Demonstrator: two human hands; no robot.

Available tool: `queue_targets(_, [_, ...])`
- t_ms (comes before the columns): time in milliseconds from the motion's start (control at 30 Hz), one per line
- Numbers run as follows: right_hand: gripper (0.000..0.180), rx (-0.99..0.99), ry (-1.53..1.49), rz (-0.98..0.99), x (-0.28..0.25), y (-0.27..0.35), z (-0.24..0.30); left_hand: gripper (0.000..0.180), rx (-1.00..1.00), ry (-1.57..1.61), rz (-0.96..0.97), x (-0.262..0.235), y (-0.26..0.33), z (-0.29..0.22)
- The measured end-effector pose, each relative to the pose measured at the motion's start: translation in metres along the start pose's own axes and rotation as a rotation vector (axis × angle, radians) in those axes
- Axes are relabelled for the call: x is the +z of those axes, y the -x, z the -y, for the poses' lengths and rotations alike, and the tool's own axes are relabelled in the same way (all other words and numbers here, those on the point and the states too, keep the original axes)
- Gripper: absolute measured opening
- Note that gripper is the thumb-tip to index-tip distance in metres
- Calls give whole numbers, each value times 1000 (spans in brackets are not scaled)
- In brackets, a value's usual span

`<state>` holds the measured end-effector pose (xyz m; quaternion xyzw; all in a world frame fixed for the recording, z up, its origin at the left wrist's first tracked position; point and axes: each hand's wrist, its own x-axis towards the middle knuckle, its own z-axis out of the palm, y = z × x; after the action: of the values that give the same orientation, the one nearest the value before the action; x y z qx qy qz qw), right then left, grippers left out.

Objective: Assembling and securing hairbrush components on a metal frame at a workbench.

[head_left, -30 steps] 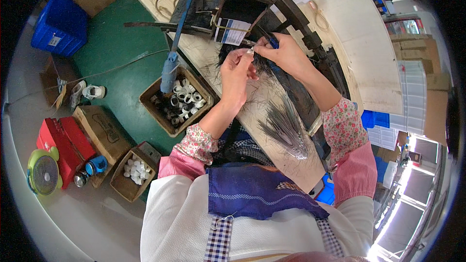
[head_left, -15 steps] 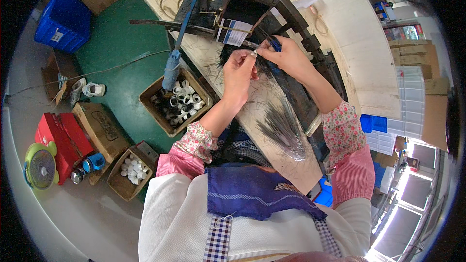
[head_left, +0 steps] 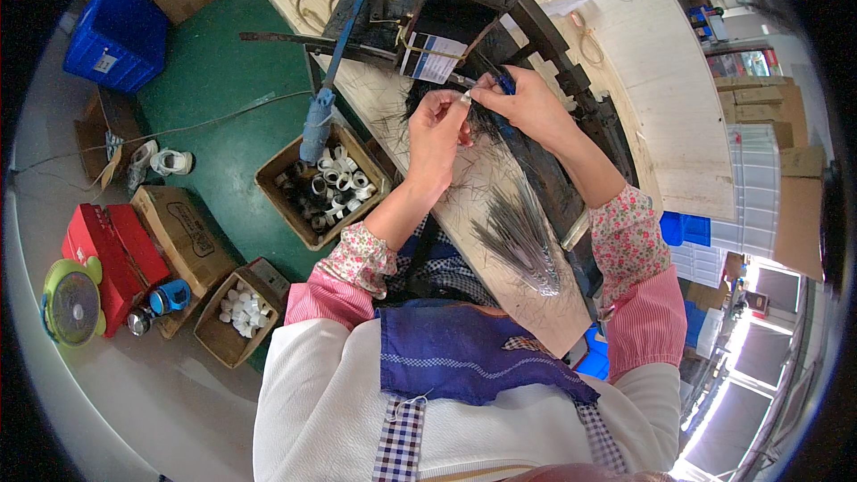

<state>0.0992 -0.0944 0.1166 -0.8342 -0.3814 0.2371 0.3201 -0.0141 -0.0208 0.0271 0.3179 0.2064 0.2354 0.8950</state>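
My left hand (head_left: 436,134) is closed in a pinch at the front of the dark metal machine, and a small white piece (head_left: 467,98) shows at its fingertips. Fingertips of my right hand (head_left: 527,105) press together at the same white piece. A dark blue object (head_left: 506,82), perhaps a tool handle, lies against the right hand's fingers; its far end is hidden. Black bristles (head_left: 420,96) stick out behind the left hand. Nearer me, a fanned bundle of dark bristles (head_left: 518,241) lies on the wooden bench (head_left: 473,192), among loose strands.
The metal machine (head_left: 464,0) stands ahead, with a blue-wrapped lever (head_left: 317,125) reaching left. Below the lever is a box (head_left: 268,180) of white rings. A smaller box (head_left: 207,330) of white pieces, a green fan (head_left: 73,303) and a blue crate (head_left: 112,36) are at left.
Both hands stay at nearly the same place, pinched together at the small white piece. The whole view has shifted very slightly.
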Motion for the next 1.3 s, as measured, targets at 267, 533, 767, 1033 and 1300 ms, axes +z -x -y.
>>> queue_targets(267, [29,-6,27,0,0,0,-2,14,-15,40,-12,1,3,-4])
queue_targets(533, [22,27,19,40,0,3,5,13,-31,1,-20,0,3,-5])
queue_targets(767, [30,30,-8,28,-4,2,0,13,0,-18,-1,2,-1,-2])
queue_targets(1033, [51,-86,356,84,-45,3,34,16,3,18,-129,8,-3,-4])
queue_targets(1300, [41,-68,893,264,-40,-8,65,13,9,88,-165,16,-2,-3])
